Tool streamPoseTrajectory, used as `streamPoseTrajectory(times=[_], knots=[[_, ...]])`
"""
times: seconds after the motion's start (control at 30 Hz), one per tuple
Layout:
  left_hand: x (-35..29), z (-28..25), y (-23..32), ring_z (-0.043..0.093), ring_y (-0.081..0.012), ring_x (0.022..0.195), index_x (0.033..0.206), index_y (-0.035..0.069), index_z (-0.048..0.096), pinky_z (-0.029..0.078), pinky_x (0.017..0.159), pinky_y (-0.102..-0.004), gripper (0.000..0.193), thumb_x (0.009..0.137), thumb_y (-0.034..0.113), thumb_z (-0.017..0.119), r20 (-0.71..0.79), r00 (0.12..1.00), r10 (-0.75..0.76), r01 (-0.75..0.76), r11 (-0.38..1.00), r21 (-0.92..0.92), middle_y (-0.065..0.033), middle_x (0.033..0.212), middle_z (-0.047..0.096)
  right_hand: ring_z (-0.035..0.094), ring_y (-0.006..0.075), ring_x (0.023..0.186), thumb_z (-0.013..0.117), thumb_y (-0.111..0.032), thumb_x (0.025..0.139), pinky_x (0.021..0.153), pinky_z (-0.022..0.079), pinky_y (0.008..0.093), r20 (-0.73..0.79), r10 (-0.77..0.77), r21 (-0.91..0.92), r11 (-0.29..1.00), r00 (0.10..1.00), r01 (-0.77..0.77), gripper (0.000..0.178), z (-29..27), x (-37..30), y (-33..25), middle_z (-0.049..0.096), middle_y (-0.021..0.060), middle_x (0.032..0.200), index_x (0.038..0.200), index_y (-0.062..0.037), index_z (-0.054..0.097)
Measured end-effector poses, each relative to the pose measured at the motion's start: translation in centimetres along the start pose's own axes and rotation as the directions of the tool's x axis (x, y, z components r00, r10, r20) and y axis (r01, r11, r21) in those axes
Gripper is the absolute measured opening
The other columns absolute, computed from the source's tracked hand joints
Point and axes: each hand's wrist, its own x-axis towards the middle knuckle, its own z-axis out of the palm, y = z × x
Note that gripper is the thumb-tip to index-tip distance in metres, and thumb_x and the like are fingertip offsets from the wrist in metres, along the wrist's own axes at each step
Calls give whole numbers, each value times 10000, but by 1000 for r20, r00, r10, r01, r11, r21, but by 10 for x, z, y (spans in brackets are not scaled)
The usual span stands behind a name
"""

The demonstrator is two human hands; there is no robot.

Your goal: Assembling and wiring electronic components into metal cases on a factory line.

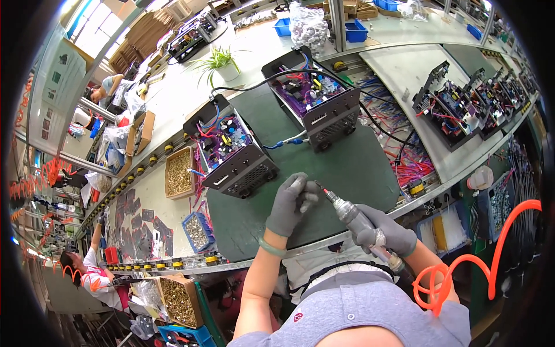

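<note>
My right hand, in a grey glove, is wrapped round an air screwdriver with a red-collared bit, joined to a coiled orange hose. The bit points up and left, toward my left hand. That hand, also gloved, has its fingers curled close to the bit's tip; whatever they hold is too small to name. Beyond my hands, two open black metal housings with purple circuit boards stand on the green mat: the left housing and the right housing. Cables run between them.
Left of the mat are a cardboard box of brass-coloured parts and a blue bin of screws. More open housings line the conveyor at right. A potted plant stands behind. Co-workers are at far left.
</note>
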Motion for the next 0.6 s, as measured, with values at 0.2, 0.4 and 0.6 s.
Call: streamPoseTrajectory(times=[0.2,0.4,0.6], knots=[[-3,-2,-7,554,-91,673,1181,23,552,391,493,-194,236,1029,202,545,107,994,-24,42,984,-175,-76,962,632,586,89,714,776,-373,822,585,502,245,57,41,26,999,997,-43,782,12,6,-11,560,52,969,1412,-10,411],[-6,1,-7,514,-78,647,1198,13,570,374,488,-183,235,1009,153,573,33,999,30,-23,983,-182,-50,927,608,582,94,610,734,-281,781,525,494,236,2,-1,12,1000,1000,1,750,20,8,-15,557,44,868,1408,-20,415],[-4,0,-8,396,-52,481,1104,46,622,311,442,-195,249,1036,273,545,210,977,29,33,958,-284,-15,748,579,582,92,700,765,-431,813,591,495,245,59,48,28,998,997,-50,723,18,4,-22,551,32,898,1312,-7,459]])
